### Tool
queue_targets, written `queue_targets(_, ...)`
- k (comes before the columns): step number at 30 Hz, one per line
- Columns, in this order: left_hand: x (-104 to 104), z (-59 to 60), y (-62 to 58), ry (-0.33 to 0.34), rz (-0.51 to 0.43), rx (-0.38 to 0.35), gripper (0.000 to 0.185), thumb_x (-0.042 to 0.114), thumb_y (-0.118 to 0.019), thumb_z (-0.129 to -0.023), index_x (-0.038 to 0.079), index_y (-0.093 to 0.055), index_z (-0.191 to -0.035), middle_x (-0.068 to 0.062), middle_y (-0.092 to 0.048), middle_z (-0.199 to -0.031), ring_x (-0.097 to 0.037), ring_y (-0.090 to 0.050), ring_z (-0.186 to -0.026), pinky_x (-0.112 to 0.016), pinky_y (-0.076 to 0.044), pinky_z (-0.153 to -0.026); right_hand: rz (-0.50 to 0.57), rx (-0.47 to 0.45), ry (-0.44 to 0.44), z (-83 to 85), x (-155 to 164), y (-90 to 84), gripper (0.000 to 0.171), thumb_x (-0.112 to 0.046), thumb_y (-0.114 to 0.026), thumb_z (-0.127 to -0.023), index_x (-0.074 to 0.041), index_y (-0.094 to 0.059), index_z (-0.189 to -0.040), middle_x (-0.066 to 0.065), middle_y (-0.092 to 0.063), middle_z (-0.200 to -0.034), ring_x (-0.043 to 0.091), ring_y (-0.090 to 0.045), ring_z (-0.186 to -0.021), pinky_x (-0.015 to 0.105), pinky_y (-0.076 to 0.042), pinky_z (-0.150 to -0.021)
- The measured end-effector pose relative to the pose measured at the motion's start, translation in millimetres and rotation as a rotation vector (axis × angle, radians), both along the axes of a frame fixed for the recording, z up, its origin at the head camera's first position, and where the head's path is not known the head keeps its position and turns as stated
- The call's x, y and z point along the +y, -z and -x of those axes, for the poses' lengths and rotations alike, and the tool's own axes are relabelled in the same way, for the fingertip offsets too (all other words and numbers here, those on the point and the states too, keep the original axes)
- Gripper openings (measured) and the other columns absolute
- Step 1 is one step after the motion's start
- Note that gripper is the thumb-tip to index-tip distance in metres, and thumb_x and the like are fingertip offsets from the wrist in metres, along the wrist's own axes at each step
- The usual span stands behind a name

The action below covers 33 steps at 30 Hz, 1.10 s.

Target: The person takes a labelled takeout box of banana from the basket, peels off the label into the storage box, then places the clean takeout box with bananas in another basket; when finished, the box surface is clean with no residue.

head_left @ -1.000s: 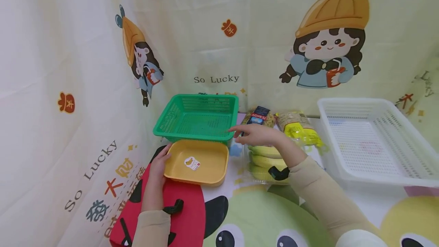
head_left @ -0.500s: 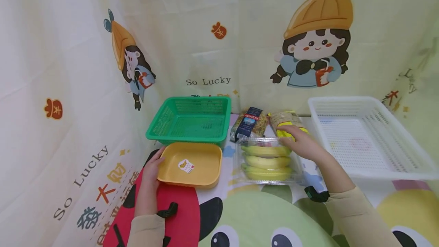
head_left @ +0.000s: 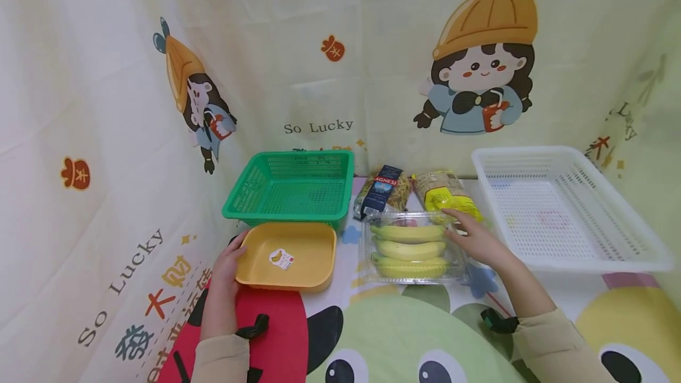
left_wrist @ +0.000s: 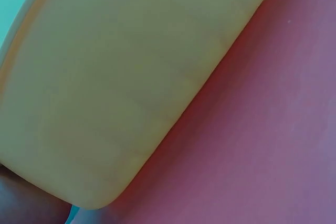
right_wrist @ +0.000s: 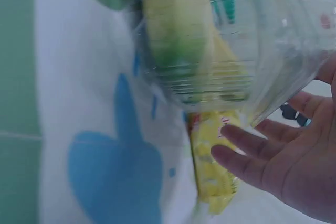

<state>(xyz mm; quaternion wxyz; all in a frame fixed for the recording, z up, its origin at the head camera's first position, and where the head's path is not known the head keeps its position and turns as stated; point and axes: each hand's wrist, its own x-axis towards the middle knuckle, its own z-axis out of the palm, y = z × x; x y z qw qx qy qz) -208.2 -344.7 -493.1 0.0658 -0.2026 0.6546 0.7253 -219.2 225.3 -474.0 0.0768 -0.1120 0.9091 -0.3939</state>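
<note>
Head view puts the left hand (head_left: pixel 227 265) at lower left of centre, gripping the left edge of a yellow tray (head_left: pixel 287 254) that lies on the red patch of the printed tablecloth (head_left: pixel 372 336); a small banana sticker (head_left: pixel 280 257) sits on the tray's floor. Right of the tray, at the middle of the frame, stands a clear plastic box of bananas (head_left: pixel 411 247), and the right hand (head_left: pixel 476 240) lies against its right end with fingers straight and spread, grasping nothing. Left wrist view is filled by the tray's yellow wall (left_wrist: pixel 115 77) over red cloth, with a bit of the hand at the bottom left corner. Right wrist view shows the open fingers (right_wrist: pixel 252 145) beside the clear box (right_wrist: pixel 210 40), a yellow packet (right_wrist: pixel 215 166) just under them. Behind the tray, a green basket (head_left: pixel 292 185) sits at centre left. Two bags, a dark-labelled pasta packet (head_left: pixel 384 189) and the yellow packet (head_left: pixel 446 194), lie behind the bananas. A white basket (head_left: pixel 564 208) takes the right side of the frame
</note>
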Motion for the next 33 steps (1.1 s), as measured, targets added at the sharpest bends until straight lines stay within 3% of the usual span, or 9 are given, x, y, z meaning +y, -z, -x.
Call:
queue_targets(6, -8.6, 5.5, 8.0, 0.004, 0.101, -0.001, 0.043, 0.023, -0.037, -0.099, 0.031, -0.035, -0.141, 0.003, -0.022, -0.153, -0.020, -0.027, -0.136, -0.038, -0.026, -0.113, 0.097, -0.059, 0.010, 0.8, 5.1, 8.2, 0.067, -0.043, -0.048, -0.093, -0.025, -0.015, -0.148, 0.019, -0.019, -0.151, 0.047, -0.040, -0.124, 0.060, -0.041, -0.092)
queue_targets(11, -8.2, 4.1, 4.1, -0.036, 0.597, 0.044, 0.046, 0.041, -0.029, -0.098, 0.029, -0.035, -0.142, -0.001, -0.032, -0.149, -0.027, -0.027, -0.138, -0.048, -0.025, -0.111, 0.161, -0.049, 0.003, 1.9, 6.2, 13.7, 0.069, -0.039, -0.048, -0.094, -0.019, -0.013, -0.148, 0.024, -0.017, -0.150, 0.050, -0.045, -0.118, 0.058, -0.043, -0.091)
queue_targets(13, 2.1, 0.5, -4.8, -0.124, 0.765, 0.125, 0.045, 0.041, -0.029, -0.097, 0.027, -0.043, -0.138, -0.002, -0.042, -0.143, -0.028, -0.034, -0.134, -0.049, -0.029, -0.108, 0.166, -0.051, 0.005, 1.9, 6.4, 15.2, 0.069, -0.040, -0.048, -0.093, -0.018, -0.013, -0.148, 0.024, -0.017, -0.150, 0.050, -0.045, -0.117, 0.057, -0.044, -0.091)
queue_targets(15, 19.6, -2.7, -14.1, -0.194, 0.842, 0.242, 0.040, 0.038, -0.032, -0.098, 0.026, -0.052, -0.131, -0.002, -0.052, -0.134, -0.025, -0.043, -0.128, -0.047, -0.034, -0.106, 0.161, -0.054, 0.009, 2.0, 7.0, 16.6, 0.070, -0.041, -0.048, -0.093, -0.018, -0.012, -0.148, 0.024, -0.017, -0.150, 0.050, -0.044, -0.118, 0.057, -0.043, -0.091)
queue_targets(19, 65.0, -6.3, -29.2, -0.162, 0.866, 0.527, 0.029, 0.029, -0.042, -0.097, 0.025, -0.064, -0.115, 0.001, -0.065, -0.112, -0.018, -0.057, -0.108, -0.036, -0.045, -0.094, 0.151, -0.044, 0.017, 2.4, 7.4, 17.9, 0.069, -0.040, -0.048, -0.093, -0.016, -0.014, -0.148, 0.025, -0.019, -0.149, 0.050, -0.044, -0.118, 0.057, -0.042, -0.093)
queue_targets(22, 99.0, -9.4, -34.8, -0.022, 0.811, 0.717, 0.025, 0.023, -0.045, -0.097, 0.023, -0.066, -0.111, 0.002, -0.067, -0.104, -0.014, -0.060, -0.101, -0.026, -0.048, -0.089, 0.161, -0.041, 0.017, 2.4, 6.8, 18.4, 0.068, -0.040, -0.048, -0.093, -0.015, -0.016, -0.148, 0.025, -0.021, -0.148, 0.049, -0.044, -0.119, 0.058, -0.040, -0.095)
queue_targets(25, 130.6, -12.0, -36.3, 0.141, 0.739, 0.835, 0.025, 0.020, -0.045, -0.097, 0.021, -0.065, -0.112, 0.003, -0.066, -0.106, -0.012, -0.060, -0.101, -0.020, -0.048, -0.088, 0.173, -0.050, 0.014, 2.9, 6.3, 19.0, 0.067, -0.041, -0.048, -0.093, -0.015, -0.017, -0.148, 0.025, -0.021, -0.149, 0.049, -0.043, -0.120, 0.058, -0.039, -0.096)
queue_targets(30, 185.5, -27.4, -53.5, 0.328, 0.621, 0.713, 0.027, 0.013, -0.044, -0.096, 0.016, -0.062, -0.117, 0.000, -0.062, -0.118, -0.014, -0.055, -0.114, -0.032, -0.045, -0.098, 0.169, -0.052, 0.018, 3.4, 6.4, 21.2, 0.067, -0.042, -0.048, -0.093, -0.018, -0.018, -0.147, 0.024, -0.023, -0.148, 0.050, -0.042, -0.120, 0.058, -0.040, -0.094)
queue_targets(33, 206.2, -26.7, -43.0, 0.368, 0.578, 0.651, 0.031, 0.013, -0.044, -0.096, 0.018, -0.057, -0.124, 0.002, -0.056, -0.127, -0.016, -0.050, -0.121, -0.038, -0.041, -0.102, 0.164, -0.042, 0.011, 3.8, 6.1, 23.5, 0.066, -0.043, -0.048, -0.093, -0.019, -0.019, -0.147, 0.024, -0.024, -0.148, 0.050, -0.040, -0.122, 0.059, -0.039, -0.094)
